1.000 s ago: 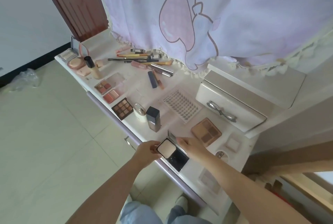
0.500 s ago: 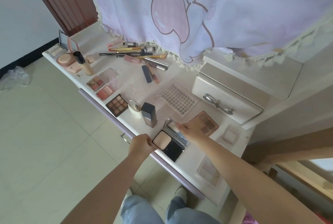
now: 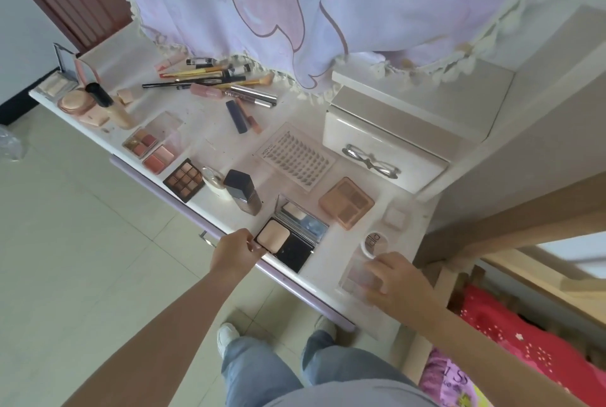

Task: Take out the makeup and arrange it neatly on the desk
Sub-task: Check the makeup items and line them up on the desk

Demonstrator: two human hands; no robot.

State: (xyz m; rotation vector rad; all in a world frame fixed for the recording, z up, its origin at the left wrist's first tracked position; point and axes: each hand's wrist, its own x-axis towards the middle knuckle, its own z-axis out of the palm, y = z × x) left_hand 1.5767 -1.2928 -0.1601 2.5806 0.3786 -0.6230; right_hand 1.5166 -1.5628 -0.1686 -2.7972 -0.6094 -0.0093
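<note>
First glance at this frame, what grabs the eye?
The open black compact at the desk's near edge, pinched by the left hand. The right hand grips a clear palette at the right end. A pink-printed curtain hangs over the back.

A home bedroom: a white makeup-strewn bench, a pink cartoon-printed fabric curtain, and red patterned bedding.

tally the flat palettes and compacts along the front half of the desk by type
Open mirrored compacts: 1, the black powder compact
Lidless or open colour palettes: 4
Clear-lidded palettes: 1, under the right hand
Total: 6
</note>
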